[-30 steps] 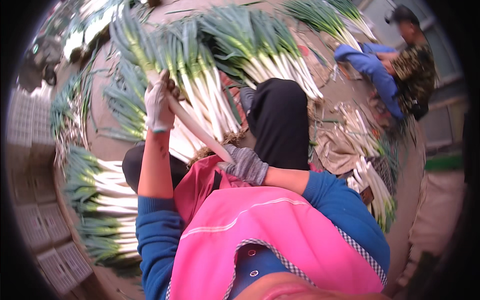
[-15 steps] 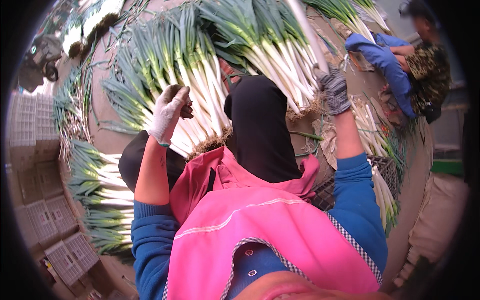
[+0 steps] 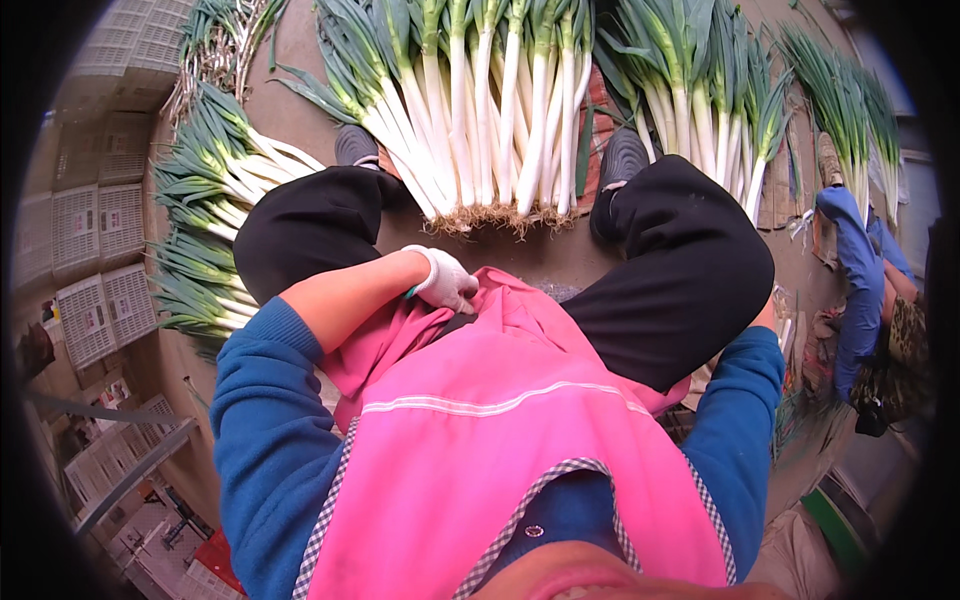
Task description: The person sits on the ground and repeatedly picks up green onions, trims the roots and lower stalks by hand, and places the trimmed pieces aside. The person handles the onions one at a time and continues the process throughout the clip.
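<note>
My left hand (image 3: 447, 284), in a pale knit glove, rests in my lap with its fingers curled into the folds of the pink apron (image 3: 520, 340). Behind my bent right knee my right hand is hidden; only the blue sleeve (image 3: 738, 385) and a bit of wrist show. Between my feet lies a wide bunch of leeks (image 3: 490, 130), green leaves pointing away and rooty white ends toward me. A second bunch of leeks (image 3: 700, 100) fans out beyond my right foot.
More leeks (image 3: 225, 180) lie in piles at the left, beside stacked white crates (image 3: 85, 225). A person in blue trousers (image 3: 850, 260) sits at the far right near another leek bunch (image 3: 835, 110). My dark shoes (image 3: 622, 165) flank the middle bunch.
My left hand has dropped from above the leeks to my lap. My right hand, earlier raised on a pale pole, has gone down behind my knee; the pole is out of view. My view has turned.
</note>
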`<state>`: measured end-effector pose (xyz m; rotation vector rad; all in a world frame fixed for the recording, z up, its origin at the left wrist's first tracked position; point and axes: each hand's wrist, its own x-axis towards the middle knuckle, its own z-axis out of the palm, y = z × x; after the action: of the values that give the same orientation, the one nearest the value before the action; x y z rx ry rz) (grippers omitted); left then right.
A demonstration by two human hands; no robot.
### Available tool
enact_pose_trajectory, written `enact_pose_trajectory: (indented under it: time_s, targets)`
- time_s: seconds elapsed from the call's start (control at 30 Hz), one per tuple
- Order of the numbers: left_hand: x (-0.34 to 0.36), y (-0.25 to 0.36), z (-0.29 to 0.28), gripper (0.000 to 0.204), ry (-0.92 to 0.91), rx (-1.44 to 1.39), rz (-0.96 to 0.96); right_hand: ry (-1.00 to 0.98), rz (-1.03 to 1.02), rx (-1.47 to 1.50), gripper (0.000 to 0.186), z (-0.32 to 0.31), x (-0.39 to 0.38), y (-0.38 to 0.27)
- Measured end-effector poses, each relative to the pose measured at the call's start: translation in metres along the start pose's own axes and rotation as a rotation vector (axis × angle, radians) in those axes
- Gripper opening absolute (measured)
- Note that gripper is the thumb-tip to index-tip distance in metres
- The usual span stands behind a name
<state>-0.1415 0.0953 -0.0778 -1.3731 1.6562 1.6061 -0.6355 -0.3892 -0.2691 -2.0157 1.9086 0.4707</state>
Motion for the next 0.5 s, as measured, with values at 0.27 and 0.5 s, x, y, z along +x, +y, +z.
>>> enact_pose_trajectory:
  time_s: [0.27,0.5]
  targets:
    - [-0.021,-0.001,-0.03,0.034,0.701,0.418,-0.108,0.035,-0.673,0.565,0.037,-0.201,-0.112,-0.241]
    - [-0.065,-0.011,-0.037,0.024,0.834,0.258,-0.085,0.162,-1.23,-0.41,0.035,-0.099,-0.203,-0.459]
